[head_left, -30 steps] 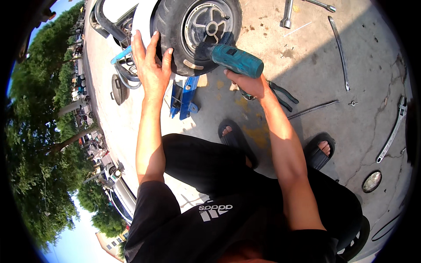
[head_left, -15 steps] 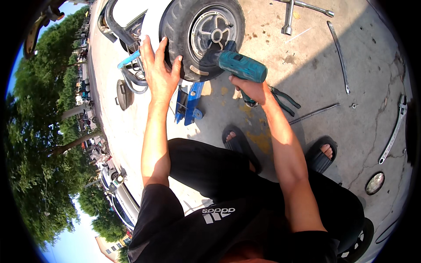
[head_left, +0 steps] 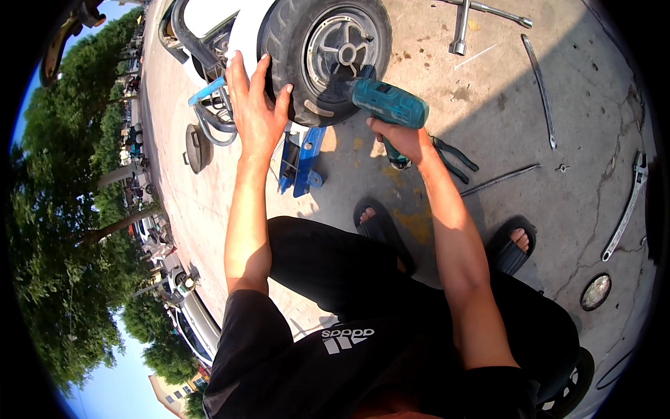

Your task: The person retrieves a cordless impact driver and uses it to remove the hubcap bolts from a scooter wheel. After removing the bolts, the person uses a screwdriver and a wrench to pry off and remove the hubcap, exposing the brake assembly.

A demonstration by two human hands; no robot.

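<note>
My left hand (head_left: 258,115) is open, fingers spread, at the black tire (head_left: 283,49) on the left side of the wheel, which has a silver spoked hub (head_left: 328,42). My right hand (head_left: 407,143) grips a teal cordless power tool (head_left: 391,103), whose front reaches the lower right of the hub. The wheel belongs to a white vehicle (head_left: 244,17) with tubular bars and a light-blue part (head_left: 206,90). A blue jack (head_left: 306,160) sits under the wheel. Green-handled pliers (head_left: 457,160) lie beside my right wrist.
A cross wrench (head_left: 460,31), two metal bars (head_left: 537,91) (head_left: 499,177), a wing-nut-like piece (head_left: 562,168), an adjustable wrench (head_left: 624,206) and an oval shiny object (head_left: 595,291) lie on the ground. A dark cover (head_left: 197,146) is left of the jack. Parked vehicles and trees line the left.
The scene has shifted slightly rightward in the view since one second ago. My left hand stays at the tire and my right hand still holds the tool at the hub.
</note>
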